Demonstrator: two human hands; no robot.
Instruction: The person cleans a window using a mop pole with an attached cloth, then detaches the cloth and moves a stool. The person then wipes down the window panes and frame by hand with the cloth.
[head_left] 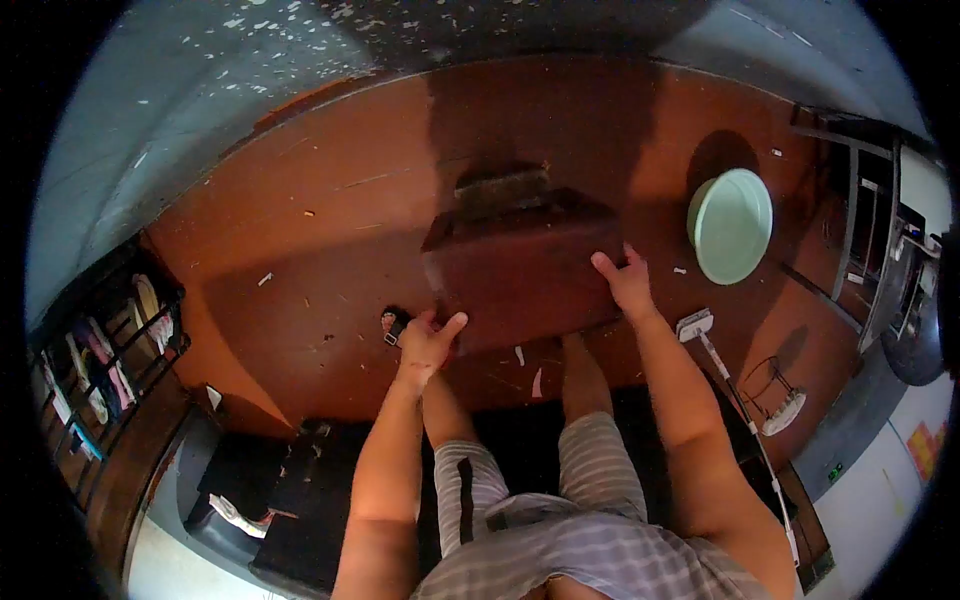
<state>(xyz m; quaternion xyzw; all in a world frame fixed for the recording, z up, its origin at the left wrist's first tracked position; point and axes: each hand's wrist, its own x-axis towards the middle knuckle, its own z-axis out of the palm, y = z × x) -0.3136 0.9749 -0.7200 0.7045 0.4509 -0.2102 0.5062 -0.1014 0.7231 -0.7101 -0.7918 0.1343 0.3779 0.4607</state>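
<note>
Between my hands is a dark reddish-brown boxy piece (525,275), with a broad flat face toward me; its exact kind is unclear. My left hand (430,340) grips its near left corner, thumb on top and fingers curled at the side. At the right edge, my right hand (627,285) holds it with the thumb over the face and the fingers partly hidden. Just beyond its far side is a rough greyish block (502,190); I cannot tell whether the two touch. A black sandal (394,325) on a foot shows beside my left hand.
A pale green basin (735,228) stands on the red floor (340,210) to the right. Near it lie a long-handled white mop (735,385) and a metal rack (850,230). Clothes hang on a dark rack (100,370) at left. A peeling wall (250,90) rises ahead.
</note>
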